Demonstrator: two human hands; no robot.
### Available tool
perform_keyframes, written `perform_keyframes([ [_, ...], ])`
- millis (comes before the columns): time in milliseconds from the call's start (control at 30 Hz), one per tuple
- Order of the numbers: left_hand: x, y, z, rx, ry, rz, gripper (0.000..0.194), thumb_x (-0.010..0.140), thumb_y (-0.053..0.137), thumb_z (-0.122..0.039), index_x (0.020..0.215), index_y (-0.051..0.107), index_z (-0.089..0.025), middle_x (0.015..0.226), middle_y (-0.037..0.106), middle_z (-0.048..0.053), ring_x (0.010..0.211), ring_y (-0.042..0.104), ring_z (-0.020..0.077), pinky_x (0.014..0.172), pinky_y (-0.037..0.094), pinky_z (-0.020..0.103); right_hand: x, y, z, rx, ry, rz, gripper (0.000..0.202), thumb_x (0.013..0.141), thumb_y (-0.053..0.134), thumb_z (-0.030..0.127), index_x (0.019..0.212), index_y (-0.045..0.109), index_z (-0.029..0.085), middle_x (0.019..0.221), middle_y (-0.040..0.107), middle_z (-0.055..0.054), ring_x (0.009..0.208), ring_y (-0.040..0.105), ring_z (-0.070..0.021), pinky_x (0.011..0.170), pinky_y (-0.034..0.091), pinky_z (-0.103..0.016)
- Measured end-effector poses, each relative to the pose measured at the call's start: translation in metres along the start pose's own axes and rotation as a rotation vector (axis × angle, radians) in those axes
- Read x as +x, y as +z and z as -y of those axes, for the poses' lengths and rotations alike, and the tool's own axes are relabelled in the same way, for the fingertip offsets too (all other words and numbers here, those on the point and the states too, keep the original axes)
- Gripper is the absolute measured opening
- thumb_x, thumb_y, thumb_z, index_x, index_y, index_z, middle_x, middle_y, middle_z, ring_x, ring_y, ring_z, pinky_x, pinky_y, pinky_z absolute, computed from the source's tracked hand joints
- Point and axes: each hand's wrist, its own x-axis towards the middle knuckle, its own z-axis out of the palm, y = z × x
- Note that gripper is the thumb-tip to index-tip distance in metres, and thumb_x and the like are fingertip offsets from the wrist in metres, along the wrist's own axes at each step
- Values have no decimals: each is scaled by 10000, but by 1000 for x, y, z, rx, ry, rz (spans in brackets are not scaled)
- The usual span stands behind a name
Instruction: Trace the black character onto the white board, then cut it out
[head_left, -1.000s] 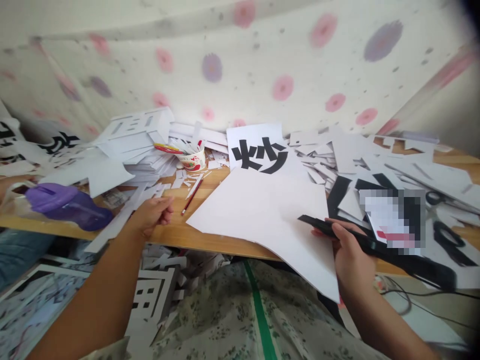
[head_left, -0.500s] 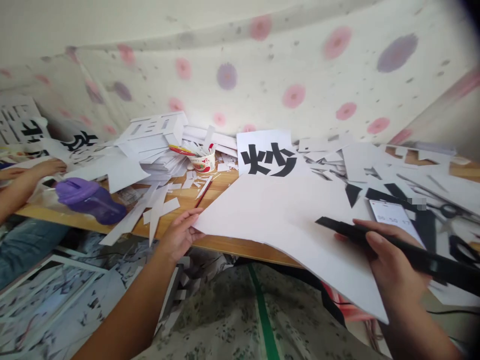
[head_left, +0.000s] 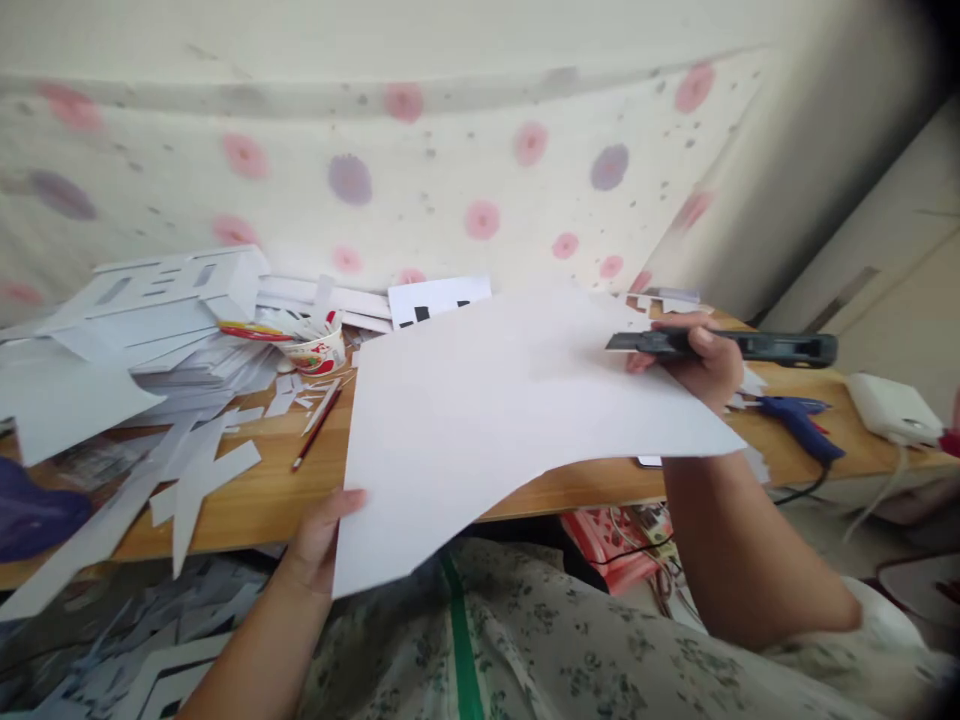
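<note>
A large white foam board (head_left: pixel 510 430) with a curved near edge is held up in front of me, over the table. My left hand (head_left: pixel 322 535) grips its lower left edge, thumb on top. In my right hand (head_left: pixel 701 365) is a black utility knife (head_left: pixel 765 347), its blade pointing left above the board. The right hand is closed around the knife and lies over the board's right part. Behind the board stands a white sheet (head_left: pixel 442 295) with black marks, mostly covered.
At left are stacked white board pieces (head_left: pixel 202 350) and cut strips (head_left: pixel 199 480). A paper cup (head_left: pixel 315 355) of tools and a pencil (head_left: pixel 319 430) are nearby. A blue glue gun (head_left: pixel 799 420) and a white box (head_left: pixel 892 408) sit at right. A purple bottle (head_left: pixel 37 510) is at far left.
My view has swung right. The board has turned and its right end has risen, with the right hand and knife higher over it. Both hands keep their hold.
</note>
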Motion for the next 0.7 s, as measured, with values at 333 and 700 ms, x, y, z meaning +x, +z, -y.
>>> perform_keyframes([
  [333, -2, 28, 23, -99, 64, -107, 544, 430, 850, -185, 960, 723, -196, 881, 777, 73, 890, 717, 388, 731, 636, 431, 14, -27, 14, 383, -92, -322, 370, 853, 491, 544, 886, 671, 222, 440, 481, 88, 435, 488, -86, 671, 495, -332],
  [700, -2, 45, 25, -251, 103, -225, 615, 489, 774, -103, 1089, 695, -211, 849, 778, 51, 813, 736, 325, 736, 639, 400, -139, 18, -62, -55, 349, 298, 282, 739, 763, 276, 1020, 747, 265, 893, 742, -48, 808, 711, -213, 737, 573, -354],
])
